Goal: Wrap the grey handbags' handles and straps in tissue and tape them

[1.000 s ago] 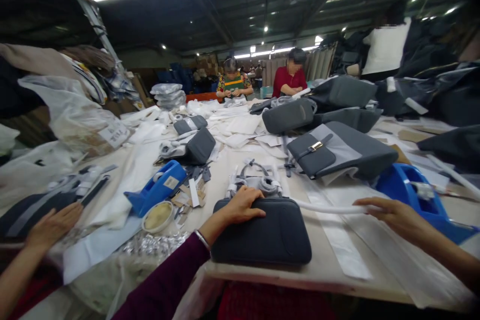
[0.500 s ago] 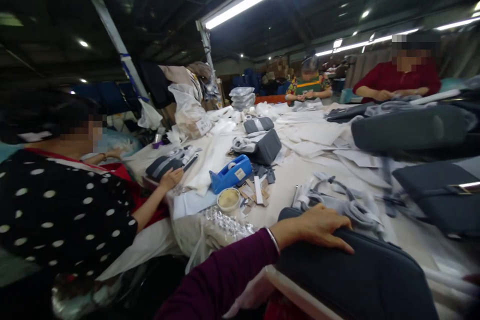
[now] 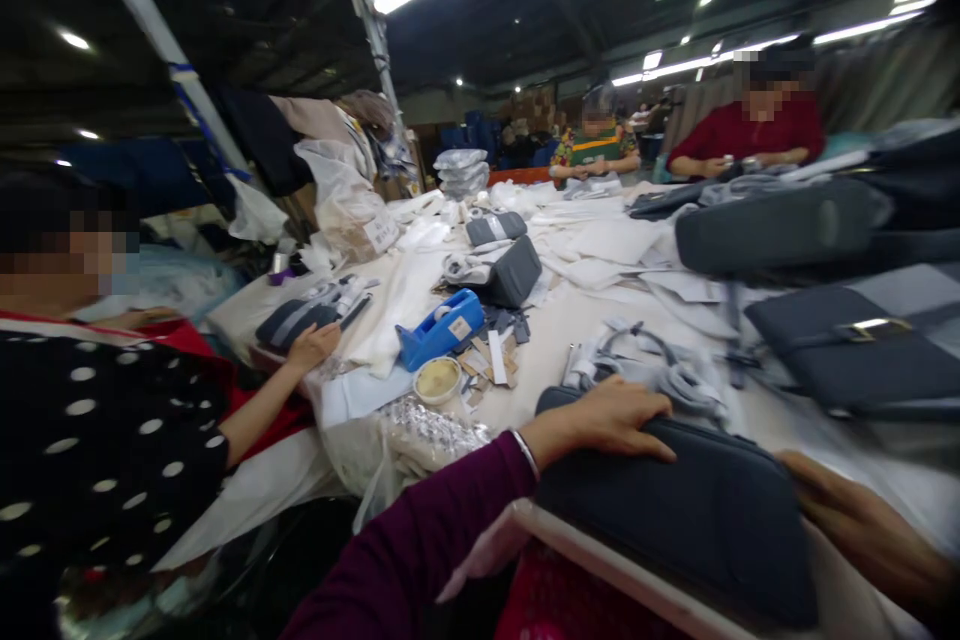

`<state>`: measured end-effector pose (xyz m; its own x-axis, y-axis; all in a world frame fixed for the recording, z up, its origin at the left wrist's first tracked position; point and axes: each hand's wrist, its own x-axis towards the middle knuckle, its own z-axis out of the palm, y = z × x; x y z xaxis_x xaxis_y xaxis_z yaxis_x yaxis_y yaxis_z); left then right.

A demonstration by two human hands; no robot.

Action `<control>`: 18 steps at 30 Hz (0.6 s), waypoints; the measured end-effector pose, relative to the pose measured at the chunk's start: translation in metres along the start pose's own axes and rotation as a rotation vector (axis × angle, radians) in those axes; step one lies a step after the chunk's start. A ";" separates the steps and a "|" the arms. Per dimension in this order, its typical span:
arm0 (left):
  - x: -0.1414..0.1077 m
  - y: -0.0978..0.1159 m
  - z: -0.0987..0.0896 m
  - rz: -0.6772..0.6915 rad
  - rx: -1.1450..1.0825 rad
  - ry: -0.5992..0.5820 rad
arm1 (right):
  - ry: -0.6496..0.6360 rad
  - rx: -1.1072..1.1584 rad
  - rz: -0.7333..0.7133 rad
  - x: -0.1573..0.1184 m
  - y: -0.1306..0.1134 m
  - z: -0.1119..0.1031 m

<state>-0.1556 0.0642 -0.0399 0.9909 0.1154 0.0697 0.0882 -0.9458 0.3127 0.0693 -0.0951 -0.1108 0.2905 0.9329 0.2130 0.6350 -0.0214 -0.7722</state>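
Observation:
A dark blue-grey bag [image 3: 675,510] lies at the table's near edge. My left hand [image 3: 611,417] rests over its far upper edge, thumb and fingers gripping it. At the bag's right end is my right hand [image 3: 862,515], partly blurred, its fingers against the side. Behind the bag lie wrapped handles or straps [image 3: 675,380] in pale covering. Another dark bag with a gold buckle [image 3: 862,345] lies to the right.
A blue tape dispenser [image 3: 442,328], a round tub [image 3: 437,380] and cardboard scraps [image 3: 487,360] sit left of centre. A person in a polka-dot top [image 3: 112,440] works at left, a hand on another bag. Two people are across the table [image 3: 555,360].
My right hand has come into view at the bag's right end. The view has shifted, so the scene sits further left. My left hand remains on the bag.

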 end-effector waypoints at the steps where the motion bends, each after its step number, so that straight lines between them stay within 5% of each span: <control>1: -0.001 0.002 -0.002 -0.019 0.001 0.008 | -0.054 0.038 0.037 -0.001 -0.001 0.000; 6: -0.003 0.006 -0.010 -0.057 -0.037 0.036 | -0.029 0.098 0.076 -0.005 -0.024 0.001; 9: -0.005 0.009 -0.011 -0.045 -0.037 0.042 | -0.143 0.182 0.062 -0.004 -0.037 -0.004; 18: -0.005 0.015 -0.015 -0.091 -0.010 0.048 | -0.193 0.498 0.331 -0.001 -0.045 0.004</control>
<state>-0.1603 0.0539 -0.0209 0.9727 0.2157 0.0855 0.1767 -0.9275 0.3295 0.0380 -0.0934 -0.0788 0.2503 0.9547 -0.1609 0.1105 -0.1933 -0.9749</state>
